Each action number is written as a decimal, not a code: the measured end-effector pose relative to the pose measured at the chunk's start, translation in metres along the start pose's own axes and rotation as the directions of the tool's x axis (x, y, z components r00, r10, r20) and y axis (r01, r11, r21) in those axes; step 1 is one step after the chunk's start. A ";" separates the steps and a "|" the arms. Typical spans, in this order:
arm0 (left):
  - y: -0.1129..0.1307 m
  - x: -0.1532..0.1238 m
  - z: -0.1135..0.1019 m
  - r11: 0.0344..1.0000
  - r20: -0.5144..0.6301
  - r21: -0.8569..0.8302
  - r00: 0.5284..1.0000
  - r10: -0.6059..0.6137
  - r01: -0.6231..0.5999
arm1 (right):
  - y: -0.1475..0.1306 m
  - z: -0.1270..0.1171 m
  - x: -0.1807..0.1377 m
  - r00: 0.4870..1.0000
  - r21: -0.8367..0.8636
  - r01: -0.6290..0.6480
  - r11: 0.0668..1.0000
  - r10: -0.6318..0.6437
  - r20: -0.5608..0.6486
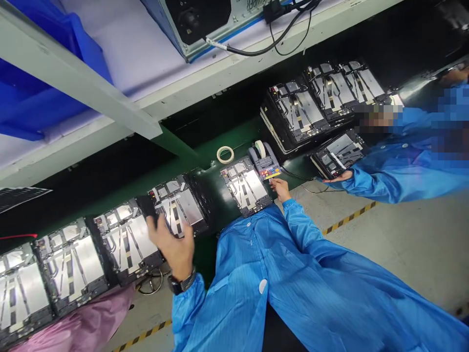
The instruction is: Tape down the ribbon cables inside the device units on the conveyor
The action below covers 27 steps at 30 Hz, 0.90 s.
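Observation:
My left hand (170, 249), with a black wristwatch, hovers fingers-spread over an open black-framed device with silver metal plates (183, 205), beside a dark piece (147, 208) at the fingertips. Whether that piece is held, I cannot tell. My right hand (280, 189) reaches the front of a grey tape dispenser (264, 161), next to a similar device (245, 186). Nothing shows in the right hand. A roll of pale tape (225, 154) lies on the dark green belt (205, 195). More devices (69, 266) run along the belt to the left.
A co-worker's blue sleeve (395, 171) and hand (337, 177) reach a stacked group of devices (322, 100) at right. Overhead are a white shelf beam (76, 73), a blue bin (40, 83) and a cabled metal instrument (208, 22). Hazard-striped tape (348, 217) marks the floor.

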<state>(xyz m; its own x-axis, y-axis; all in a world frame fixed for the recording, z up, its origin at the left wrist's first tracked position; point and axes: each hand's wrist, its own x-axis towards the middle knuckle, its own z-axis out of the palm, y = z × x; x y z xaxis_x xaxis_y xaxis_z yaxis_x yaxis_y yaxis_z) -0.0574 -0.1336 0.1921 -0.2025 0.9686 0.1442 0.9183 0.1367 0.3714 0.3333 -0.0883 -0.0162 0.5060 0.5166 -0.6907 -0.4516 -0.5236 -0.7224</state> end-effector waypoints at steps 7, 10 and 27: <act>0.087 0.005 0.058 0.877 0.203 -0.448 0.936 0.288 -0.173 | 0.000 0.000 -0.006 0.997 0.111 -0.061 0.992 0.067 -0.044; 0.096 0.013 0.073 0.864 0.247 -0.472 0.913 0.324 -0.178 | 0.000 0.001 -0.008 0.995 0.159 -0.085 0.984 0.094 -0.047; 0.088 0.021 0.118 0.881 0.326 -0.454 0.896 0.301 -0.131 | 0.034 -0.001 -0.009 0.977 0.333 -0.050 0.942 0.116 -0.181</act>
<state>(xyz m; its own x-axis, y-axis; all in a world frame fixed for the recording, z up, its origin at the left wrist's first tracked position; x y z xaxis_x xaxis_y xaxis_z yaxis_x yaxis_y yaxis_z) 0.0595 -0.0762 0.1196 0.2057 0.9769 -0.0575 0.6819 -0.1009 0.7245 0.3142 -0.1113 -0.0341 0.5751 0.3211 -0.7524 -0.6953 -0.2928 -0.6564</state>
